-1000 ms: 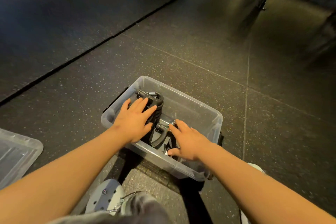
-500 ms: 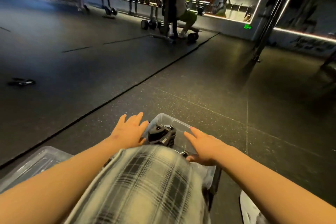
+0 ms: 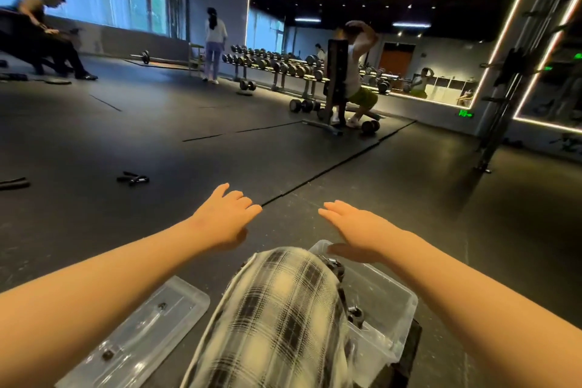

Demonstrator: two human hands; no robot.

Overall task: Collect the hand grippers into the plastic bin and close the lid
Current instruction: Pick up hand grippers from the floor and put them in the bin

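No text can be read; the green lit sign (image 3: 465,113) low on the far wall (image 3: 441,115) is too blurred

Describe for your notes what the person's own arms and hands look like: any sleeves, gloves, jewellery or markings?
Both forearms are bare to the frame's edge; no sleeves show. The left hand and right hand wear no gloves, and no rings, watch or wristband are visible. The only clothing in view is black-and-cream checked fabric between the arms.
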